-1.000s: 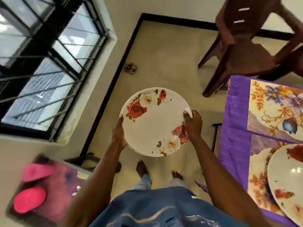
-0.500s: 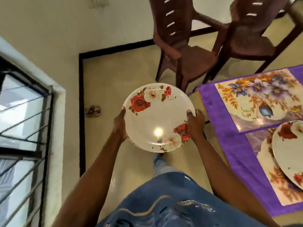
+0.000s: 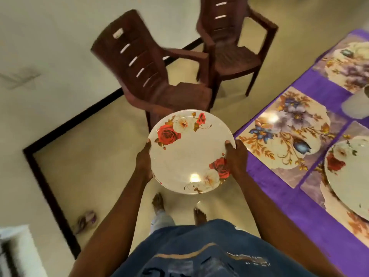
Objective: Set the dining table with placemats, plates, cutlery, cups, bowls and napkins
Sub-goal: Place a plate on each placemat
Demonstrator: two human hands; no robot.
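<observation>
Mid-carry: rose-patterned plate point(image 3: 191, 151) clamped at opposite rims by left hand point(image 3: 144, 163) and right hand point(image 3: 236, 161). Next, likely, setting it down on bare placemat point(image 3: 287, 134), right of frame.

The person wears a dark blue garment point(image 3: 199, 254) with a curved tan stripe and pale, blurred markings across its front. Both forearms are bare, without sleeves. Below the garment's hem, light denim trousers point(image 3: 162, 218) and bare feet point(image 3: 158, 200) show.
</observation>
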